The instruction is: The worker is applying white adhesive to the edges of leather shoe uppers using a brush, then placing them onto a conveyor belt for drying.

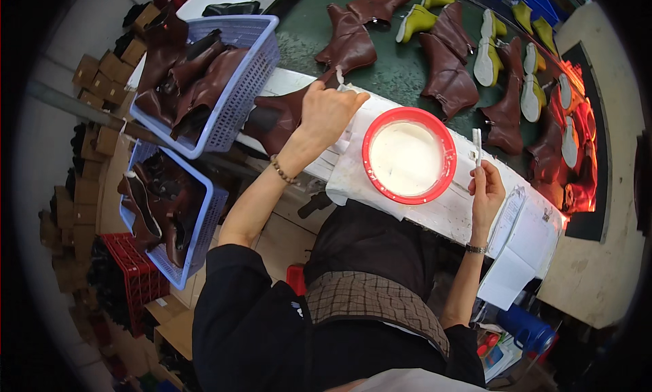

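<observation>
Left hand (331,109) is clamped on a brown boot (280,117) at the bench edge, right hand (486,190) pinching a small brush (477,145) beside the red bowl (408,155) of white glue. I'd hold the boot steady and load the brush lightly.

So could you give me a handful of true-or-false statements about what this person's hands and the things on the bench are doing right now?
1. The left hand grips a brown boot upper. True.
2. The right hand is empty. False: it holds a small white brush upright.
3. The red-rimmed bowl holds white glue. True, or at least a white liquid.
4. The bowl sits between the two hands. True.
5. The blue baskets are empty. False: they hold brown boot uppers.
6. The green belt carries only soles. False: brown uppers lie there too.
</observation>
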`<act>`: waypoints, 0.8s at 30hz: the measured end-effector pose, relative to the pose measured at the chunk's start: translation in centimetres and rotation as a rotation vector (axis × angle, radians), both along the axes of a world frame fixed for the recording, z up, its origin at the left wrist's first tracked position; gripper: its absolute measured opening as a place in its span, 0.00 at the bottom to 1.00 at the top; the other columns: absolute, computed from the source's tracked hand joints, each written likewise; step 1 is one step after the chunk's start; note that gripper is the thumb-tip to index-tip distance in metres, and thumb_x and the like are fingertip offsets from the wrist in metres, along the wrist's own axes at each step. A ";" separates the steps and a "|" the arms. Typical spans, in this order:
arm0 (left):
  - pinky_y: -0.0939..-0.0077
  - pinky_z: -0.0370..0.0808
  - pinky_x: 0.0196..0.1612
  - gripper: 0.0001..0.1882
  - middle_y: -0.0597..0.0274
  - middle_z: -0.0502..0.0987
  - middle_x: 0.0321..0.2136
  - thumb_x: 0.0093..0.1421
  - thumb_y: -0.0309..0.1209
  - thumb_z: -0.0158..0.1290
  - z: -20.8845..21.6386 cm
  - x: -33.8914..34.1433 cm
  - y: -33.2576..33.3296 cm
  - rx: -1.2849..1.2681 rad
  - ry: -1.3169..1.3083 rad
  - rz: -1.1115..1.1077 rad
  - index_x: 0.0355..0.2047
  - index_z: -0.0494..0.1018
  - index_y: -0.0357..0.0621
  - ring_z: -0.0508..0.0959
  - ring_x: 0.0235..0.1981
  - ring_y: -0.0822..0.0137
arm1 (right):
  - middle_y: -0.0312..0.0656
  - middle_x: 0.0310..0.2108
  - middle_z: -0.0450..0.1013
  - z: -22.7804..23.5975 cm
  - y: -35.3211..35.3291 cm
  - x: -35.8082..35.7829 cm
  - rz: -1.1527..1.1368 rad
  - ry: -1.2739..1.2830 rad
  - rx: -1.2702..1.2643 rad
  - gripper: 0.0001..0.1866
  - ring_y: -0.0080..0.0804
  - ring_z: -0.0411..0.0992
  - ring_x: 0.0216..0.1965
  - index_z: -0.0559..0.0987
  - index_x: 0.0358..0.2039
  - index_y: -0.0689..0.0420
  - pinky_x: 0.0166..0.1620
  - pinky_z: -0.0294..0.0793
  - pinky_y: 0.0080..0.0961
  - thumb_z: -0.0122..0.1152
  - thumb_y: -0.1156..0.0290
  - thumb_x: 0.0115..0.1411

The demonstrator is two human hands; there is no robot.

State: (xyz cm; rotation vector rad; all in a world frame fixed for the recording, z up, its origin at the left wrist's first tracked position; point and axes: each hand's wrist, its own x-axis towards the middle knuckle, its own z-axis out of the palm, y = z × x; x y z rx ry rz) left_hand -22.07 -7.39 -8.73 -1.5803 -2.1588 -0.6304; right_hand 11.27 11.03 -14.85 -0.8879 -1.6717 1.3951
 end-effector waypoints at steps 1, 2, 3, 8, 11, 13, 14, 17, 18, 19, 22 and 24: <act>0.66 0.71 0.25 0.16 0.59 0.76 0.15 0.69 0.38 0.55 0.0 -0.2 0.2 -0.101 0.030 -0.008 0.24 0.79 0.46 0.78 0.18 0.56 | 0.34 0.32 0.77 -0.1 0.0 0.2 -0.009 -0.019 -0.002 0.11 0.13 0.68 0.25 0.80 0.50 0.62 0.27 0.66 0.12 0.60 0.71 0.71; 0.63 0.75 0.29 0.12 0.55 0.80 0.20 0.71 0.36 0.50 0.1 -0.4 0.3 -0.200 0.076 -0.067 0.37 0.80 0.44 0.81 0.22 0.53 | 0.34 0.31 0.77 -0.2 0.0 0.4 0.000 -0.007 0.002 0.11 0.13 0.68 0.25 0.80 0.50 0.63 0.27 0.66 0.11 0.60 0.70 0.71; 0.63 0.75 0.29 0.12 0.55 0.80 0.20 0.71 0.36 0.50 0.0 -0.3 0.5 -0.198 0.073 -0.054 0.37 0.80 0.44 0.81 0.22 0.53 | 0.34 0.31 0.77 -0.4 -0.1 0.5 0.013 -0.008 0.004 0.11 0.13 0.68 0.25 0.80 0.50 0.63 0.27 0.66 0.11 0.60 0.70 0.71; 0.54 0.79 0.43 0.19 0.49 0.83 0.34 0.65 0.28 0.52 0.1 -0.1 1.4 -0.318 -0.178 -0.004 0.56 0.74 0.38 0.83 0.34 0.48 | 0.35 0.32 0.77 -2.4 0.2 0.6 -0.004 0.001 -0.065 0.11 0.13 0.67 0.23 0.80 0.50 0.62 0.24 0.63 0.12 0.59 0.69 0.72; 0.55 0.77 0.51 0.20 0.47 0.83 0.40 0.61 0.24 0.53 -0.7 -1.7 1.9 -0.236 0.004 -0.087 0.54 0.76 0.37 0.83 0.42 0.50 | 0.34 0.30 0.76 -3.9 0.6 0.6 -0.028 0.065 -0.169 0.11 0.12 0.65 0.22 0.80 0.49 0.62 0.22 0.61 0.12 0.57 0.68 0.74; 0.55 0.75 0.56 0.20 0.47 0.82 0.42 0.59 0.22 0.52 -0.8 -2.4 2.1 -0.161 0.152 -0.147 0.52 0.78 0.36 0.82 0.46 0.50 | 0.33 0.29 0.75 -4.6 0.8 0.8 -0.038 0.117 -0.238 0.11 0.12 0.64 0.21 0.80 0.48 0.62 0.21 0.59 0.12 0.56 0.68 0.74; 0.56 0.72 0.60 0.19 0.48 0.83 0.41 0.59 0.21 0.52 -0.6 -2.5 2.2 -0.202 0.099 -0.134 0.50 0.79 0.36 0.82 0.47 0.51 | 0.33 0.29 0.74 -4.8 0.8 0.9 -0.042 0.126 -0.244 0.12 0.12 0.63 0.20 0.80 0.48 0.62 0.20 0.58 0.12 0.56 0.67 0.75; 0.59 0.70 0.62 0.17 0.50 0.83 0.39 0.58 0.21 0.52 -0.7 -2.5 2.5 -0.223 0.038 -0.093 0.48 0.80 0.37 0.81 0.47 0.53 | 0.32 0.28 0.74 -4.9 0.6 0.8 -0.042 0.116 -0.234 0.12 0.11 0.62 0.19 0.80 0.47 0.62 0.19 0.56 0.12 0.55 0.66 0.75; 0.60 0.71 0.60 0.17 0.50 0.83 0.38 0.58 0.20 0.52 -0.8 -2.4 2.5 -0.205 0.028 -0.060 0.47 0.81 0.37 0.82 0.46 0.54 | 0.32 0.28 0.74 -4.9 0.6 0.6 -0.034 0.095 -0.219 0.12 0.11 0.61 0.18 0.80 0.47 0.62 0.19 0.56 0.12 0.55 0.66 0.75; 0.60 0.71 0.60 0.17 0.50 0.83 0.38 0.58 0.20 0.52 -0.8 -2.4 2.6 -0.205 0.029 -0.062 0.47 0.81 0.37 0.82 0.46 0.54 | 0.32 0.28 0.74 -4.9 0.5 0.6 -0.036 0.096 -0.218 0.12 0.11 0.61 0.18 0.80 0.47 0.62 0.19 0.56 0.12 0.55 0.66 0.75; 0.61 0.72 0.54 0.13 0.54 0.84 0.34 0.58 0.22 0.53 -1.1 -2.3 2.8 -0.285 0.060 -0.035 0.42 0.82 0.39 0.82 0.39 0.56 | 0.32 0.28 0.73 -4.8 0.5 0.5 -0.037 0.082 -0.206 0.12 0.11 0.60 0.18 0.80 0.46 0.62 0.19 0.56 0.12 0.54 0.66 0.75; 0.64 0.71 0.48 0.09 0.57 0.83 0.29 0.59 0.24 0.54 -1.5 -2.3 3.2 -0.267 0.101 -0.056 0.38 0.82 0.42 0.82 0.33 0.59 | 0.32 0.28 0.74 -4.7 0.5 0.7 -0.033 0.095 -0.215 0.11 0.11 0.61 0.19 0.79 0.47 0.62 0.20 0.56 0.11 0.55 0.67 0.75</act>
